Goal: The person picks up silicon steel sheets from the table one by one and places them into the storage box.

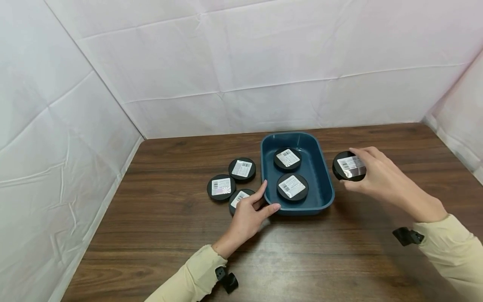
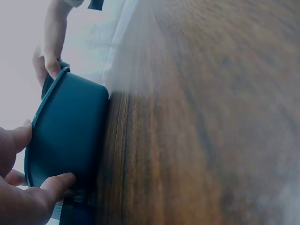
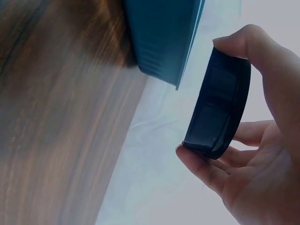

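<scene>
Bare left hand [image 1: 247, 217] spread, bare right hand [image 1: 385, 180] pinching

The left forearm [image 1: 190, 277] and right forearm [image 1: 449, 247], in pale yellow fabric sleeves, reach forward. The left thumb [image 1: 271, 209] and forefinger [image 1: 261, 191] stand well apart, nearly straight; the right thumb [image 3: 234, 44] opposes bent fingers [image 3: 206, 171], pointing leftward.

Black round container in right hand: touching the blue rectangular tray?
Apart. The right wrist view shows a clear gap between the black round container and the blue rectangular tray.
</scene>
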A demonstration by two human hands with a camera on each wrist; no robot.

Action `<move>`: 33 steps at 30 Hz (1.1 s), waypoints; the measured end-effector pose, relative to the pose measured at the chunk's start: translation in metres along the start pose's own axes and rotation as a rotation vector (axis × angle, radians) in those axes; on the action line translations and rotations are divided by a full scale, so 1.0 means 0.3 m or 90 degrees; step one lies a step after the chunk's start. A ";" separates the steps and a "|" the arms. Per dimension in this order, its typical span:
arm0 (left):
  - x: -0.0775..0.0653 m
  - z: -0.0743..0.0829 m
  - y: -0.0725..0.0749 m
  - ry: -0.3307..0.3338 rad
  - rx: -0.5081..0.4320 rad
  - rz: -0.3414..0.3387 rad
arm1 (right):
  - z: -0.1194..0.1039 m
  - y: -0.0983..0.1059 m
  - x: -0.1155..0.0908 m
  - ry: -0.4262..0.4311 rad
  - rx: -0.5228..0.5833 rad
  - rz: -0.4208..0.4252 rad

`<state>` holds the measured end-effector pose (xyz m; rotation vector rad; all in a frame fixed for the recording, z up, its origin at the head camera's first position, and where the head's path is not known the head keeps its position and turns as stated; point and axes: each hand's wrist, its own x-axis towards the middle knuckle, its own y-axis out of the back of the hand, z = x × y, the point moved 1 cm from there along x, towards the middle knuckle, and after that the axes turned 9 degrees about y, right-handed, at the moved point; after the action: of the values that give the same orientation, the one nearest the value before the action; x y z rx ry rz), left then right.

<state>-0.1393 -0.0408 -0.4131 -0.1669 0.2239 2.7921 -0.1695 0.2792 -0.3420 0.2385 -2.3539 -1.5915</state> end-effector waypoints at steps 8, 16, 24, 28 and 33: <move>0.000 -0.001 0.001 0.004 0.002 0.003 | -0.032 -0.004 0.029 0.014 0.000 -0.008; 0.000 0.001 0.001 0.001 0.002 0.002 | -0.047 -0.005 0.042 0.018 -0.004 -0.019; 0.000 0.004 0.001 -0.001 0.003 0.001 | -0.061 -0.004 0.053 0.026 -0.004 -0.023; 0.001 0.005 0.000 0.000 -0.001 -0.001 | -0.062 -0.003 0.060 0.031 -0.005 -0.023; 0.001 0.003 0.002 0.003 0.005 0.005 | -0.072 -0.003 0.075 0.041 -0.005 -0.018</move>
<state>-0.1398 -0.0413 -0.4120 -0.1709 0.2370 2.7979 -0.1837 0.2532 -0.3321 0.3180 -2.3046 -1.5814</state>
